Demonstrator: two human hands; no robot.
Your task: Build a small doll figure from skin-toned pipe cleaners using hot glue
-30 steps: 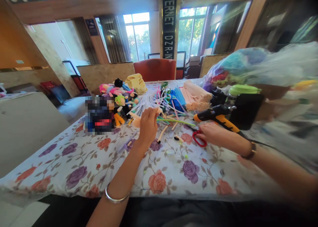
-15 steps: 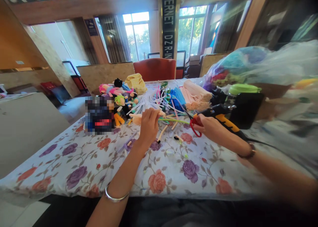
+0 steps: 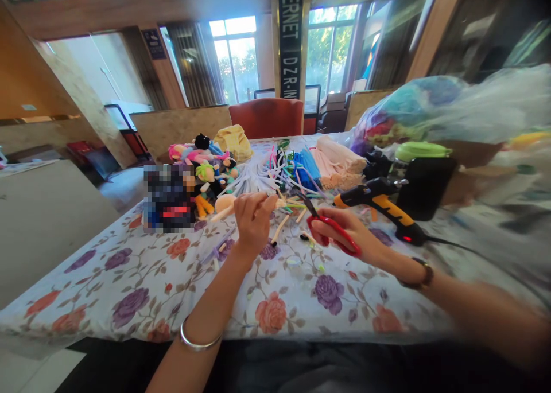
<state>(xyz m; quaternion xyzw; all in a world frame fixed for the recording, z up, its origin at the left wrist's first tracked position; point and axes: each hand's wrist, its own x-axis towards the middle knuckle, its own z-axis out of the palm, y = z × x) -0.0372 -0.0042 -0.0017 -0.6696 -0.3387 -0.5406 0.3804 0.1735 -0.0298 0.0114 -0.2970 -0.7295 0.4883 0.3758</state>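
My left hand is closed around a peach-coloured fuzzy piece, whose rounded end sticks out on the left. Most of that piece is hidden by my fingers. In my right hand are red-handled scissors, with the dark blades pointing up and left towards the left hand. A gap separates the blades from my left fingers. Short pipe cleaner pieces lie on the cloth between the hands, some with black ends. A green pipe cleaner is just right of my left fingertips.
A black-and-yellow glue gun with a lit red light lies right, its cord trailing. Behind are bundles of white, blue and peach pipe cleaners. Small dolls are piled left. A green-lidded jar stands right.
My right hand has moved left and slightly down with the scissors, whose blades are now nearer my left hand. The long green strip between the hands no longer shows at full length.
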